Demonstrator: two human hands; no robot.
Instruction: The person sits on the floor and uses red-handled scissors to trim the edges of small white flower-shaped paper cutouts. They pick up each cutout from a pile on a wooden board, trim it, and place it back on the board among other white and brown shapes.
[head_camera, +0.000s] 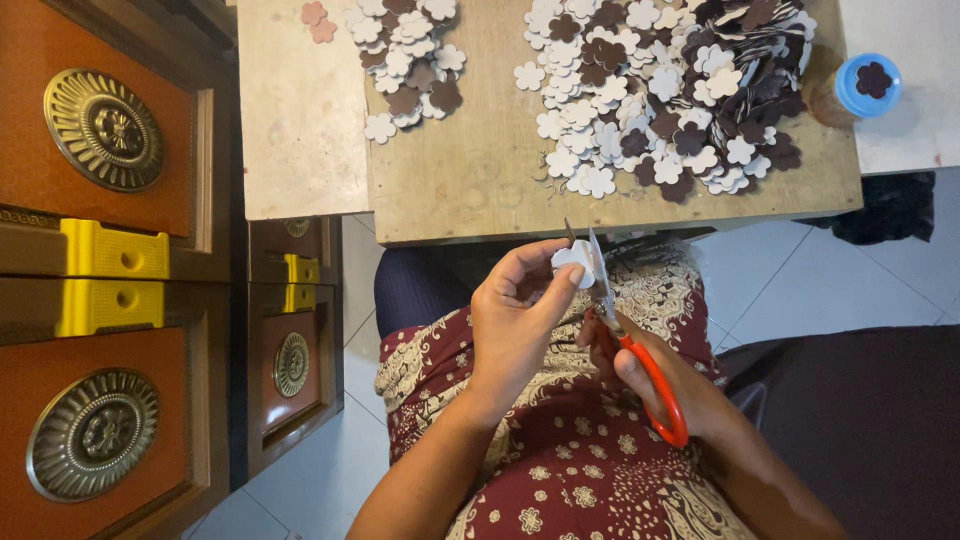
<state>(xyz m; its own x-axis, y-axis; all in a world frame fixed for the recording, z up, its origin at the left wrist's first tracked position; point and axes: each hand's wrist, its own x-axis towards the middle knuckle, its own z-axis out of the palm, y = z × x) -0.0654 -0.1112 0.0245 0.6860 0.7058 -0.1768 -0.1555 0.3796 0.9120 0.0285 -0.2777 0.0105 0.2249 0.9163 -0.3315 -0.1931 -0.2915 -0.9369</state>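
My left hand (515, 320) pinches a small white flower-shaped cutout (570, 258) between thumb and fingers, just below the board's front edge. My right hand (680, 385) grips red-handled scissors (650, 375), whose blades (596, 265) are parted and meet the cutout's right side. Both hands hover over my lap, which is covered by maroon patterned cloth (570, 450).
A wooden board (470, 180) in front carries a large heap of white and brown flower cutouts (665, 90) and a smaller heap (405, 60). A blue-lidded jar (865, 85) stands at its right end. Carved wooden boxes with brass medallions (105, 130) and yellow clips (115, 250) stand at left.
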